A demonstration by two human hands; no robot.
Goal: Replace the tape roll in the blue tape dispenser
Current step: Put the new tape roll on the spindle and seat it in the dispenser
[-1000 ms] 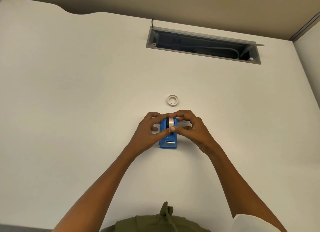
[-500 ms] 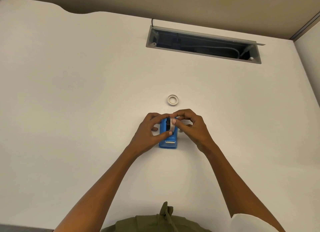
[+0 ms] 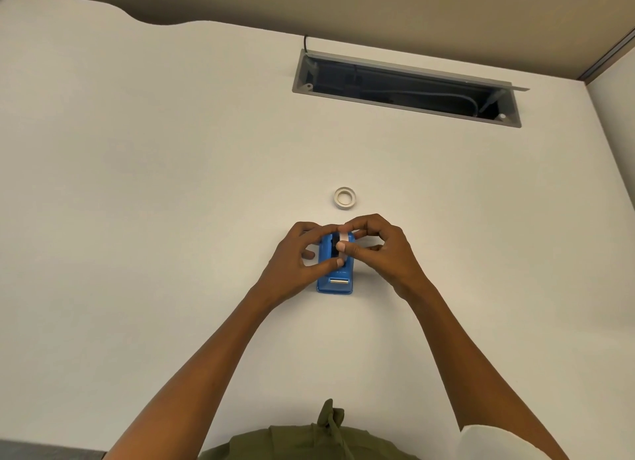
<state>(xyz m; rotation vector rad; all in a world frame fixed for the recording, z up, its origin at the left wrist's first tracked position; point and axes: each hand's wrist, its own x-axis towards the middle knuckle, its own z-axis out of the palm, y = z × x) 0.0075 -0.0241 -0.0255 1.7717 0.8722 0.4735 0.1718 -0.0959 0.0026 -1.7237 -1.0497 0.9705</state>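
I see a small blue plastic tape dispenser (image 3: 336,274) sitting flat on the white desk surface (image 3: 154,191), its metal cutter end facing the near edge and its roll end pointing away. Both of my hands are gathered over its far half.

My left hand (image 3: 295,263) wraps the dispenser's left side: the thumb lies across the top of the blue body, its tip just short of the middle slot, and the other fingers curl round the far left corner. My right hand (image 3: 381,250) comes in from the right with the fingers bent narrow, thumb and forefinger pinched on a pale translucent roll of tape (image 3: 343,241) that stands on edge in the dispenser's dark central well. The roll is upright, its edge running near to far, and the fingertips cover its far part. I cannot tell whether it is seated fully on its hub or only resting in the opening.

A second ring, a white flat-lying tape core (image 3: 344,197), sits on the desk just beyond the hands, apart from them and from the dispenser.

Farther back and to the right, a grey-framed rectangular cable cut-out (image 3: 405,88) is sunk into the desk, with a pale cable visible inside the dark trough. A black cord (image 3: 305,43) rises at its far left corner.

At the near edge I see the olive green garment (image 3: 309,442) at my waist and a white sleeve (image 3: 494,442) on the right arm.
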